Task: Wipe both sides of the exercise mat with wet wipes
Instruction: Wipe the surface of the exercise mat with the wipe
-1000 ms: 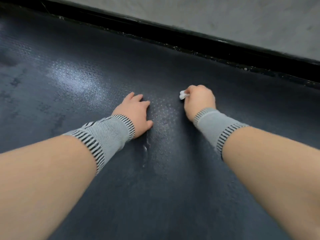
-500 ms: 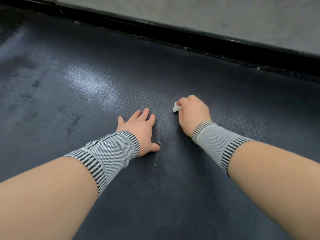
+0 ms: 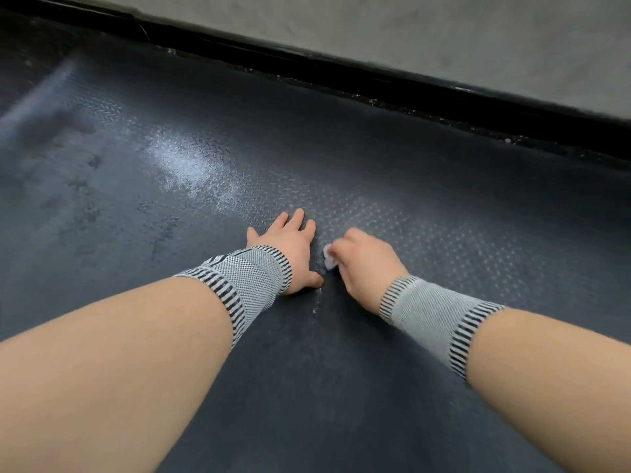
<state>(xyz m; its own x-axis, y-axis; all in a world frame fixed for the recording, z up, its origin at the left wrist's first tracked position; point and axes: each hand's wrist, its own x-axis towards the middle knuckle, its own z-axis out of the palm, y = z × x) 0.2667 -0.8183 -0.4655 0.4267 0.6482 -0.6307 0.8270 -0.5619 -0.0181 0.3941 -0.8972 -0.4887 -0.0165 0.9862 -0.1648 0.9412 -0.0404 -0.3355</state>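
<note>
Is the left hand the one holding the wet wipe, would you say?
No, the left hand lies flat on the mat, while the right hand grips the wet wipe.

A pale grey concrete floor [image 3: 444,39] fills the far side, edged by a black strip [image 3: 375,87] running from far left to right.
</note>
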